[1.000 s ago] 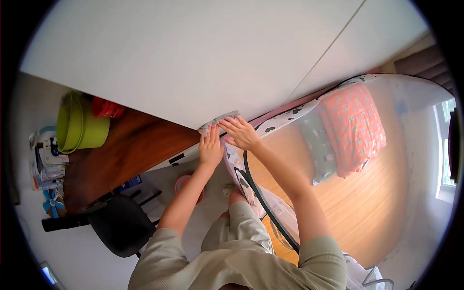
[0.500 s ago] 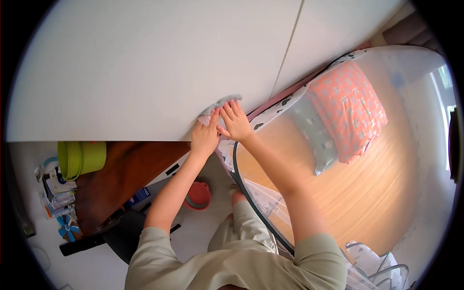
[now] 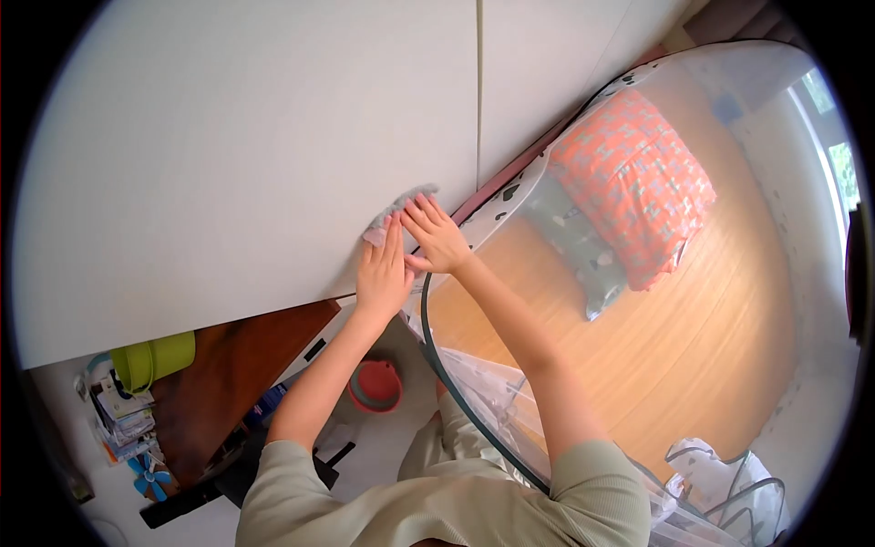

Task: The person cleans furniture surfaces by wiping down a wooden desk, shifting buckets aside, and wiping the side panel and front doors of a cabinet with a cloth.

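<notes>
A grey cloth point(image 3: 406, 202) lies pressed against a large white panel point(image 3: 228, 173), close to its lower right part. My left hand point(image 3: 383, 275) rests on the cloth's lower left end with its fingers stretched out. Beside it, my right hand point(image 3: 437, 239) lies flat at the cloth's right end, fingers extended and slightly apart. The two hands touch or nearly touch near the thumbs. A paler, pinkish bit of the cloth shows beyond the left fingertips. The palms and the cloth beneath them are hidden.
A mesh tent point(image 3: 427, 310) stands close on the right, with a coral patterned pillow point(image 3: 638, 187) and a grey-green pillow point(image 3: 574, 246) inside. Below left are a brown desk point(image 3: 232, 374), a green bin point(image 3: 153, 360), papers point(image 3: 123, 415) and a red basin point(image 3: 375, 387).
The view has tilted, so the panel's lower edge now slopes and the seam looks nearly upright. Both hands stay on the cloth, which appears slightly nearer the seam.
</notes>
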Demonstrator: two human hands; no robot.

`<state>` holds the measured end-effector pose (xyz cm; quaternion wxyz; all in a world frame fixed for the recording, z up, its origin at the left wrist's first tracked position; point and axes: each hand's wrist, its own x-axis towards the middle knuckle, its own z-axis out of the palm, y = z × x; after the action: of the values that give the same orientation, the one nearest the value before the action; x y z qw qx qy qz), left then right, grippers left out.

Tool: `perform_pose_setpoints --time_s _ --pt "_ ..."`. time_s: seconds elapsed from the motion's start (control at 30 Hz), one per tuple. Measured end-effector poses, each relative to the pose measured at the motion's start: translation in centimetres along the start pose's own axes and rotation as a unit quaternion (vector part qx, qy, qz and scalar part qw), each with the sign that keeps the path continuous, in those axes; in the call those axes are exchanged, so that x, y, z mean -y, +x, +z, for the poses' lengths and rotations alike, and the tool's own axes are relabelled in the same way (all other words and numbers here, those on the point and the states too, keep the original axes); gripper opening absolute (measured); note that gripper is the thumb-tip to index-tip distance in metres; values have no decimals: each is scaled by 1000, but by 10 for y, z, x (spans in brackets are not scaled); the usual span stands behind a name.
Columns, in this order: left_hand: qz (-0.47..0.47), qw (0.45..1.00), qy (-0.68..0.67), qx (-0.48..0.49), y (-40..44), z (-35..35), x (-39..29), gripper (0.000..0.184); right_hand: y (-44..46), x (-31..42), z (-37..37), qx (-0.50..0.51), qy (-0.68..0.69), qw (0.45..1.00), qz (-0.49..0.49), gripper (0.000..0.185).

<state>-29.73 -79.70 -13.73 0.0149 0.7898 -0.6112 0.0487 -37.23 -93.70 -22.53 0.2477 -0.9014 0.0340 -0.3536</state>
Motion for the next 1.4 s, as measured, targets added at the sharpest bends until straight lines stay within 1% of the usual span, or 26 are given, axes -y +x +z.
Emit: perform_pose_setpoints --time_s 0.03,0.07,0.13,0.17,0.23,0.3,0.33,0.37,0.4,0.47,0.5,0.57,0.63,0.67,0.7,0.73,0.77,0.87,1.0,1.07,1.1,1.17,1.23,1.27,1.3,1.4 --pt "-11 999 -22 -38 10 -13 -5 77 22 5 -8 -47 7 999 -10 68" --pt "-27 996 -20 -77 23 -31 -10 76 43 8 -19 -94 14 995 -19 67" --pt "-58 987 -15 -150 45 -64 -17 73 93 12 -60 -157 -27 984 -83 65" --pt "-47 985 -1 -169 53 -71 -17 72 108 10 -72 -189 -47 974 -114 64" --pt "-26 977 26 -208 67 -78 -16 71 114 2 -78 -200 -50 972 -115 62" --pt "-10 988 44 -146 73 -69 -17 71 104 -11 -74 -204 -38 973 -101 63" --pt "-2 992 53 -116 77 -66 -18 71 89 -20 -64 -200 -29 977 -69 67" --pt "9 998 24 -49 82 -66 -23 70 71 -30 -51 -197 -20 979 -37 71" --pt "22 999 2 -27 88 -57 -26 70 54 -39 -40 -193 -10 981 -6 76" --pt "45 998 -39 17 95 -19 -25 71 17 -51 -25 -119 -13 990 81 81" --pt "58 998 -10 10 96 8 -22 71 5 -54 -20 -82 -14 989 124 84" --pt "82 996 45 -4 96 63 -20 73 -12 -53 -15 -60 8 981 182 85" --pt "103 977 185 22 97 80 -27 62 -27 -51 -8 -39 47 970 236 85" --pt "111 960 254 37 96 87 -30 58 -31 -51 1 -64 67 967 239 86" --pt "106 959 256 65 98 85 -32 55 -33 -50 9 -71 88 958 263 86" --pt "106 948 266 137 99 83 -33 56 -35 -49 17 -78 110 949 286 87" --pt "124 934 306 135 98 81 -31 57 -38 -49 25 -66 112 944 305 89" --pt "170 902 371 140 89 75 -19 57 -30 -33 38 -114 149 930 315 91" --pt "183 887 394 158 63 71 -4 57 -29 1 52 -87 144 922 347 86" --pt "159 931 304 127 41 64 7 57 -26 24 60 -96 164 908 373 82" --pt "145 949 259 110 30 57 12 57 -24 34 65 -125 171 906 367 76" --pt "133 952 263 85 6 41 20 56 -18 55 77 -184 188 898 353 64" --pt "107 964 237 49 -16 32 29 57 -10 74 71 -149 170 906 359 53" --pt "94 965 239 54 -28 26 35 58 -5 81 65 -131 158 910 360 48" --pt "83 966 239 59 -37 14 38 59 2 89 59 -143 149 922 326 39" --pt "39 965 255 52 -67 -11 49 61 23 109 49 -128 163 947 245 40"
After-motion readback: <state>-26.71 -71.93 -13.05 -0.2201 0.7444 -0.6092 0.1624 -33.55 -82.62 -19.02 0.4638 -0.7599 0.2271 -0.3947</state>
